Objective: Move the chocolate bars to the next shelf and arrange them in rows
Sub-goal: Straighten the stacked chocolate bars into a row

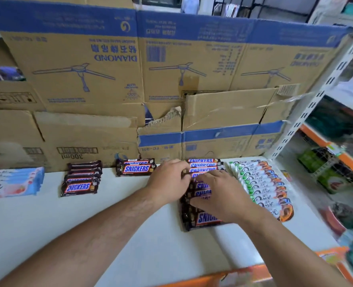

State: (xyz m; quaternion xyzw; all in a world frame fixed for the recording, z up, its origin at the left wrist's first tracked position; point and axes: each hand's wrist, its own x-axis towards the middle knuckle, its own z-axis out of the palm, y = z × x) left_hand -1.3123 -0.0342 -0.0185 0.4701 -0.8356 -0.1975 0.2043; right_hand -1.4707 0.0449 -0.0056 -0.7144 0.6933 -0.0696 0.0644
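while the left hand (169, 179) pinches the snickers row (206, 218), the right hand (219, 193) presses it with spread fingers.

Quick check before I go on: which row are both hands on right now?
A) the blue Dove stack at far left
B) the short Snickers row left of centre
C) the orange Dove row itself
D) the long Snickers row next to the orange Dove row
D: the left hand and the right hand both lie on the long Snickers row, just left of the orange Dove row.
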